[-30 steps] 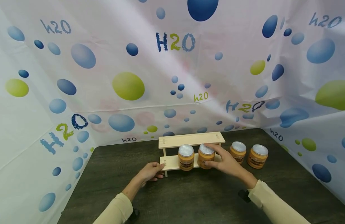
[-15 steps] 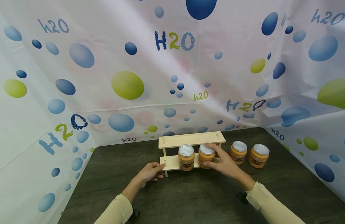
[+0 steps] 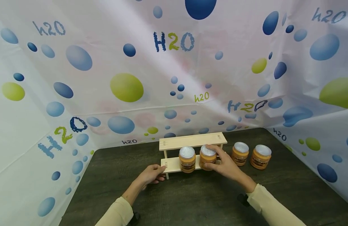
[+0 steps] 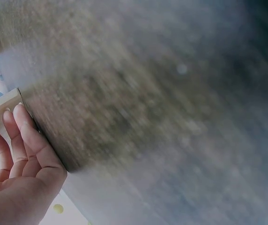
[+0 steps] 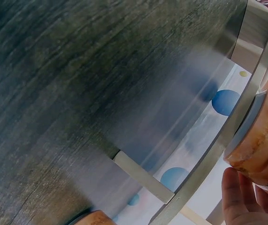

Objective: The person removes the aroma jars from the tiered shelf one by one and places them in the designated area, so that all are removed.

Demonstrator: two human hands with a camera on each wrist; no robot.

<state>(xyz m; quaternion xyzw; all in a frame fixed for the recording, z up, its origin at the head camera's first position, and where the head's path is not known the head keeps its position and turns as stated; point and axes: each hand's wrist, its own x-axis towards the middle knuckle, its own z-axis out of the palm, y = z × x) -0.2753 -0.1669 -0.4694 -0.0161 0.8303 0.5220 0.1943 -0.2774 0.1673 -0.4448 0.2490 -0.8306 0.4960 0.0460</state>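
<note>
Nearest the camera, two cream sleeves (image 3: 117, 213) reach forward over the dark wood-grain counter (image 3: 191, 201). The left hand (image 3: 151, 174) rests on the counter at the left end of the small wooden rack (image 3: 191, 141), its fingers (image 4: 28, 131) lying fairly straight against the end of the lower shelf (image 3: 171, 164); it grasps nothing that can be seen. The right hand (image 3: 223, 163) is wrapped round the second jar (image 3: 208, 157), thumb toward the person and fingers over the lid's far edge. That jar of orange spread stands upright at the front of the lower shelf, just beside the first jar (image 3: 187, 158), which stands to its left on the same shelf with a silver lid. In the right wrist view the held jar (image 5: 265, 140) shows close up, with fingertips (image 5: 239, 192) against its side.

Compared with a second ago, almost nothing has moved: both hands keep the same places and the gripped jar sits at the same spot beside its neighbour. Only the view has drifted slightly.

Farther right, off the rack, a third jar (image 3: 240, 153) and a fourth jar (image 3: 260, 156) stand upright on the counter, near each other but apart. The rack's upper shelf (image 3: 192, 141) is bare wood. Behind everything hangs a white backdrop (image 3: 106, 78) printed with blue and green bubbles and "H2O".
</note>
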